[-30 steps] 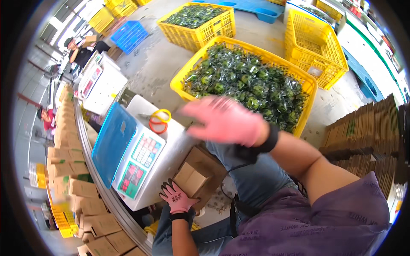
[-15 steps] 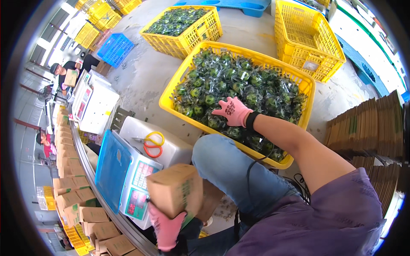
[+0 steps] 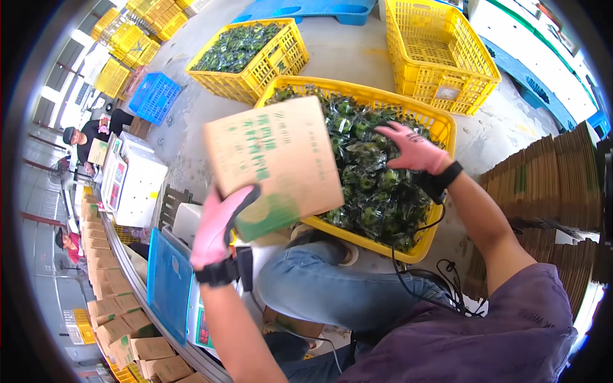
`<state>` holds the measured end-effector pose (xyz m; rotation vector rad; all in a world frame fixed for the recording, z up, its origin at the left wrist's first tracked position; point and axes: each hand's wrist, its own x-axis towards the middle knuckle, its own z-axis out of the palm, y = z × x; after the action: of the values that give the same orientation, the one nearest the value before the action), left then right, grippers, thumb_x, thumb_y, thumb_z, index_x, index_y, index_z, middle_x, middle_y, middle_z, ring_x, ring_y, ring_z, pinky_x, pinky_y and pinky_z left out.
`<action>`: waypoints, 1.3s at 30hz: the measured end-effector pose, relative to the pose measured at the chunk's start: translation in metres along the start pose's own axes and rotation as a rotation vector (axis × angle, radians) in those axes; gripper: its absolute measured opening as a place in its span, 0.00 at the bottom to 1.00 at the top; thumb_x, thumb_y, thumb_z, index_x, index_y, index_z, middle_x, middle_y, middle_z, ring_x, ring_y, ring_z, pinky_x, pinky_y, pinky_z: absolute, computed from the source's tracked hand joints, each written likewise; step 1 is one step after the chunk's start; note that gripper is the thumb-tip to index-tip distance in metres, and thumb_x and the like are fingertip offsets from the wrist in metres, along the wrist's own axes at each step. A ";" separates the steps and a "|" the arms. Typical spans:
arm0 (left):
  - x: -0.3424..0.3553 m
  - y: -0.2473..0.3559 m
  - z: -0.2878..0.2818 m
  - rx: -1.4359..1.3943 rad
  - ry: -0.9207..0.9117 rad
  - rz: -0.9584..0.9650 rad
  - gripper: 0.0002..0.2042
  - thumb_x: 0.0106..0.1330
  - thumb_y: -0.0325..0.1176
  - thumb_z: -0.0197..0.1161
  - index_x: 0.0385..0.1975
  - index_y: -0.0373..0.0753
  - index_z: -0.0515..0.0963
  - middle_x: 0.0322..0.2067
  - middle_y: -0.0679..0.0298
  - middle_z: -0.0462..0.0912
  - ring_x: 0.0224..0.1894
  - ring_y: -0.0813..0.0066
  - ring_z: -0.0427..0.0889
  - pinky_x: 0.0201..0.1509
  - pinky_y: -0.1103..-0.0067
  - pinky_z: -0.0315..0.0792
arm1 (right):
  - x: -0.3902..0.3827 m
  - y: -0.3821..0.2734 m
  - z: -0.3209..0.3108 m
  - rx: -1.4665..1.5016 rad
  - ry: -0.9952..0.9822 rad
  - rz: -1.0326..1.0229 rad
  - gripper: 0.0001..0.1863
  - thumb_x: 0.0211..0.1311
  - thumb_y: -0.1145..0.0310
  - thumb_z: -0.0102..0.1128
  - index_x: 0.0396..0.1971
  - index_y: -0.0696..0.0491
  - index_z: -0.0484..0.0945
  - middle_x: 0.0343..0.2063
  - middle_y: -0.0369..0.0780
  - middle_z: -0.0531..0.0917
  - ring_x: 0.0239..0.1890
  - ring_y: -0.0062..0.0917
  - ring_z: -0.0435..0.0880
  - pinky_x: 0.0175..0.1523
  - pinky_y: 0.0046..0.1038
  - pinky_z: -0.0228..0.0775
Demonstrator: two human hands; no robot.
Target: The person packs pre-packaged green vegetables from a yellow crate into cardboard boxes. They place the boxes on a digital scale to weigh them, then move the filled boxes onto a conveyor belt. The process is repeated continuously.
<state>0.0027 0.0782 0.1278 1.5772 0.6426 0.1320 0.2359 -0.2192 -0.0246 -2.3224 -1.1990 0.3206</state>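
One pink-gloved left hand (image 3: 220, 223) grips a brown cardboard box (image 3: 274, 163), thumb across its face, other fingers unclear; the right hand (image 3: 414, 150), fingers spread, is over wrapped green fruit (image 3: 367, 179) in a yellow crate (image 3: 383, 247) partly behind the box; another filled crate (image 3: 274, 65) stands beyond

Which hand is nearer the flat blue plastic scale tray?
Left. Your left hand, holding a brown cardboard box, is right of the tray; your right hand is farther right, over wrapped round green fruit.
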 end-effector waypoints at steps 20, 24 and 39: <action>0.085 -0.067 0.057 -0.026 -0.275 -0.393 0.22 0.55 0.40 0.68 0.43 0.30 0.76 0.37 0.63 0.81 0.36 0.79 0.80 0.40 0.82 0.73 | -0.004 0.050 0.022 -0.051 -0.028 0.367 0.50 0.31 0.68 0.72 0.62 0.43 0.56 0.59 0.53 0.61 0.61 0.49 0.59 0.63 0.43 0.58; 0.080 -0.090 0.045 -0.176 -0.231 -0.402 0.21 0.56 0.41 0.66 0.44 0.30 0.76 0.38 0.64 0.81 0.36 0.79 0.79 0.42 0.83 0.72 | 0.014 -0.001 0.062 0.717 0.078 0.048 0.43 0.41 0.73 0.66 0.61 0.51 0.56 0.55 0.49 0.69 0.59 0.32 0.67 0.62 0.31 0.59; 0.054 -0.167 -0.024 -1.005 0.164 0.027 0.26 0.59 0.48 0.61 0.53 0.38 0.70 0.48 0.59 0.76 0.47 0.63 0.77 0.52 0.69 0.73 | 0.049 -0.149 -0.066 0.576 0.335 -0.386 0.24 0.55 0.72 0.58 0.53 0.58 0.69 0.49 0.46 0.76 0.52 0.34 0.74 0.58 0.29 0.64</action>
<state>-0.0166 0.1207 -0.0426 0.6051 0.5455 0.5214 0.1889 -0.1284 0.1116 -1.5428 -1.1636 0.1090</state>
